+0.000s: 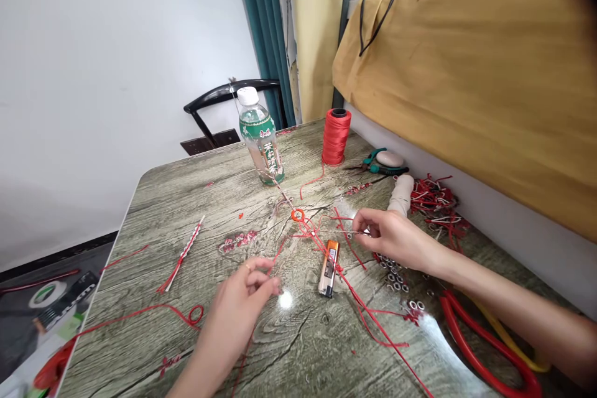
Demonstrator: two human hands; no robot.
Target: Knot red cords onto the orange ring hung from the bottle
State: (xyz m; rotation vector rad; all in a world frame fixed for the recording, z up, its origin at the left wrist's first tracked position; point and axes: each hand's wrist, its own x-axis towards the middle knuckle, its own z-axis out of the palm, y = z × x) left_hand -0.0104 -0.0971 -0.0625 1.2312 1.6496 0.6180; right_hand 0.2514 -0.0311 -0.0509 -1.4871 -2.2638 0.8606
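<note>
Left hand (242, 305), near the table's (186, 199) front edge, is pinching thumb and fingers together on the red cord (308, 234), which is running across the table's middle from a small red ring (297, 216). Right hand (396, 239), toward the right edge, is pinching a thin strand (345, 232) between thumb and forefinger. A lighter (329, 268) is lying between the hands

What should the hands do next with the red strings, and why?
Probably pull both hands gently apart to draw the red cords taut. The left hand and right hand each pinch strands that run to the red loop, and these seem to lie loosely on the table.
</note>
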